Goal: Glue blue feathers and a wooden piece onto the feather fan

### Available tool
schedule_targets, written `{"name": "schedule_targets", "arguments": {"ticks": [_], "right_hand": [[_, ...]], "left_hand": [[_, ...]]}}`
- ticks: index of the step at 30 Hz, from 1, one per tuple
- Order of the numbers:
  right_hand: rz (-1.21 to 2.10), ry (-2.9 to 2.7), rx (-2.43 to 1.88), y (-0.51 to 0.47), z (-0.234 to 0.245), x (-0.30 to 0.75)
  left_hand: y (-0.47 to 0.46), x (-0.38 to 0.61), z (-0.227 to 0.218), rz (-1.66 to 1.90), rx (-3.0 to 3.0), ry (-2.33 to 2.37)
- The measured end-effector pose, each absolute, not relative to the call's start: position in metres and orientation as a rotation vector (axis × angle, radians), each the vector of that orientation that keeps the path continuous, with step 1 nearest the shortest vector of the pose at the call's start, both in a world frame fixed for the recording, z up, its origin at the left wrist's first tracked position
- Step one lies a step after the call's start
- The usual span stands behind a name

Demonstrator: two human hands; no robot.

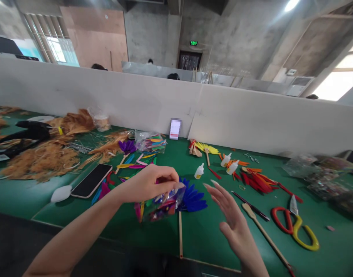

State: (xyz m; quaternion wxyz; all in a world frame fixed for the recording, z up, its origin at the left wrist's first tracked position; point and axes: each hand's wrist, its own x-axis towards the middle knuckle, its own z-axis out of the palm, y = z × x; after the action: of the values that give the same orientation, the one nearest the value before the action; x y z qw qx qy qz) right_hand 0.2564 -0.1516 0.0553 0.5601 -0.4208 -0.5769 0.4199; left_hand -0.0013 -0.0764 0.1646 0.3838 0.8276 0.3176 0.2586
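Observation:
My left hand [153, 182] is closed on the top of a clear plastic bag [167, 206] with small multicoloured pieces in it. Just behind the bag lies a fan of blue feathers [195, 199] on a thin wooden stick [180, 234], partly hidden by the bag. To the right of the blue fan, my right hand [230, 219] hovers with its fingers apart and nothing in them. Close beside it on the green table are a dark pen [251, 206] and a bare wooden stick with a broad tip [265, 232].
Scissors [294, 221] with red and yellow handles lie at right, near red feathers [260, 181]. Several glue bottles [199, 171], a yellow feather fan [208, 148] and a purple one [126, 146] are farther back. At left are a phone [92, 180] and brown fibres [46, 157].

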Motion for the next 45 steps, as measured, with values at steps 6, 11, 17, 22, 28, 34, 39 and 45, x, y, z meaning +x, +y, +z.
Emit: {"name": "schedule_targets", "arguments": {"ticks": [6,11,17,22,28,34,39,45], "right_hand": [[0.763,-1.863,-1.041,-0.113,0.132,0.198],[0.758,-1.729,-1.031,-0.101,0.133,0.178],[0.767,-1.476,-1.103,-0.106,0.131,0.176],[0.694,-1.458,-1.115,-0.105,0.134,0.177],[0.696,-1.357,-1.052,-0.100,0.135,0.177],[0.656,-1.130,-1.015,-0.076,0.142,0.181],[0.954,-1.164,-0.840,-0.057,0.122,0.194],[1.409,-1.388,-0.859,-0.064,0.075,0.184]], "left_hand": [[-0.068,0.003,0.195,0.498,2.388,0.798],[-0.075,-0.020,0.186,0.685,2.205,1.015],[-0.090,-0.028,0.153,0.950,2.133,1.215],[-0.087,-0.021,0.156,1.157,2.065,1.210],[-0.082,-0.018,0.156,1.181,1.825,0.947],[-0.065,-0.005,0.137,0.847,1.737,0.920],[-0.039,0.005,0.137,1.040,1.793,1.031],[-0.018,0.016,0.139,1.193,1.668,0.984]]}}
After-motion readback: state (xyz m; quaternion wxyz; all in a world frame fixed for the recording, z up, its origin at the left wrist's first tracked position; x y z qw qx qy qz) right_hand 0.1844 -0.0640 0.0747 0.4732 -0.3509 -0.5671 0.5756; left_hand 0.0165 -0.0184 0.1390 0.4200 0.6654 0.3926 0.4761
